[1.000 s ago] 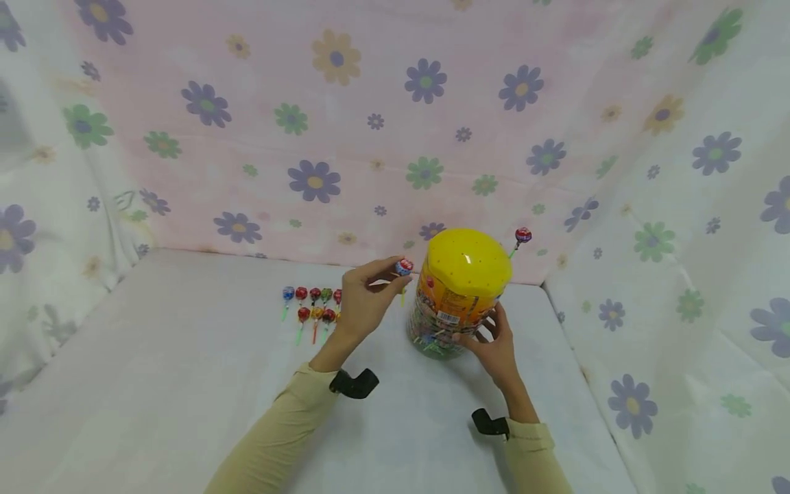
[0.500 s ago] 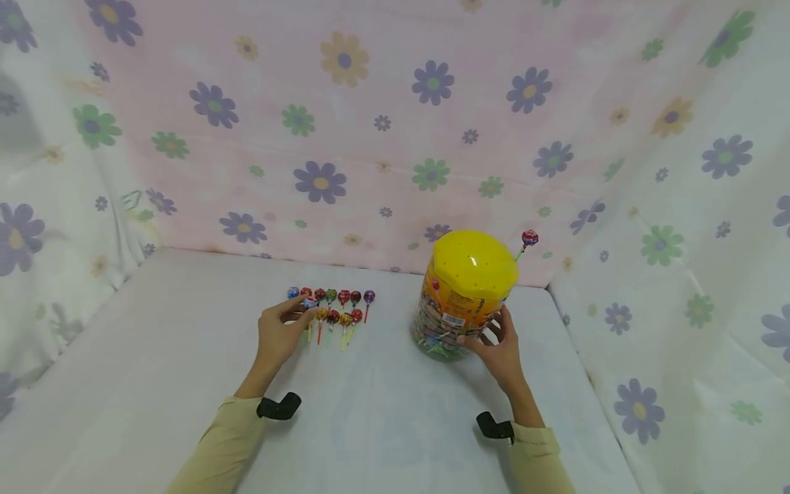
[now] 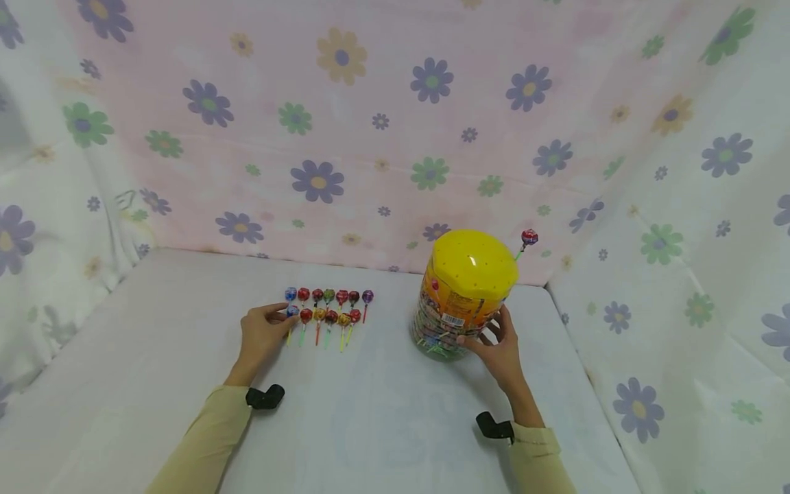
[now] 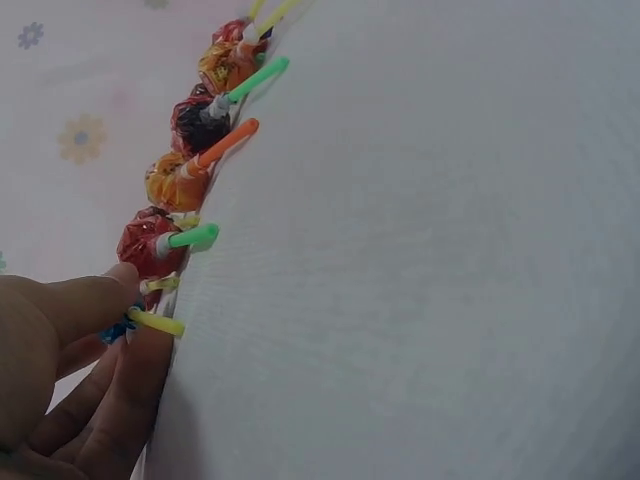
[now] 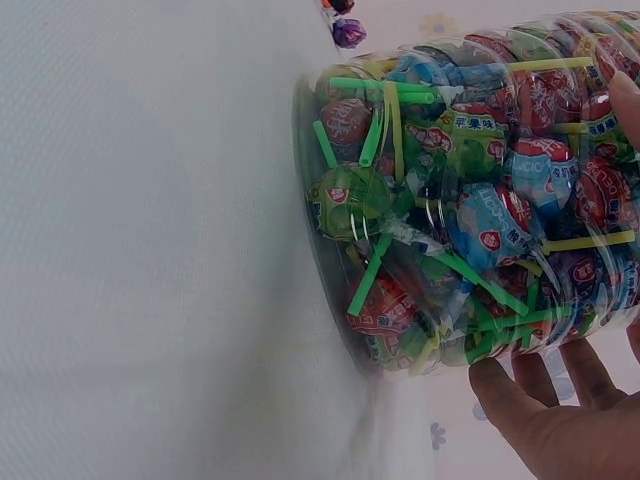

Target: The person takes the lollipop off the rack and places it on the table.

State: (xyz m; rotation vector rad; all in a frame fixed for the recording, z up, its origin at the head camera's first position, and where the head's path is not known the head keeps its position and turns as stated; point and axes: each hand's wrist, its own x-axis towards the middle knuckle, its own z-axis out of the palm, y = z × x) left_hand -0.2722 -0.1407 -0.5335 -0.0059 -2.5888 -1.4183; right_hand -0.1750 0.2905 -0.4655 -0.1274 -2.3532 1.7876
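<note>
My left hand [image 3: 259, 336] pinches a blue-wrapped lollipop [image 3: 293, 311] between thumb and fingers, at the left end of the front row on the white table. Its yellow stick [image 4: 160, 323] points away from the fingers in the left wrist view, with the wrapped ball mostly hidden behind them. Beside it is a red lollipop [image 4: 150, 243] with a green stick. My right hand [image 3: 503, 353] grips the lower right side of a clear jar [image 5: 480, 210] packed with lollipops. The jar has a yellow lid [image 3: 474, 263] and an orange label [image 3: 457, 302].
Behind the front row lies a second row of lollipops, ending at the right with a purple one [image 3: 367, 296]. Another lollipop [image 3: 529, 237] sticks up behind the jar's lid. Flower-print cloth [image 3: 370, 137] walls in the white table [image 3: 370, 412] at the back and sides.
My left hand has carried the blue lollipop from beside the jar leftward and down to the front row's left end. The right hand has kept its grip on the jar.
</note>
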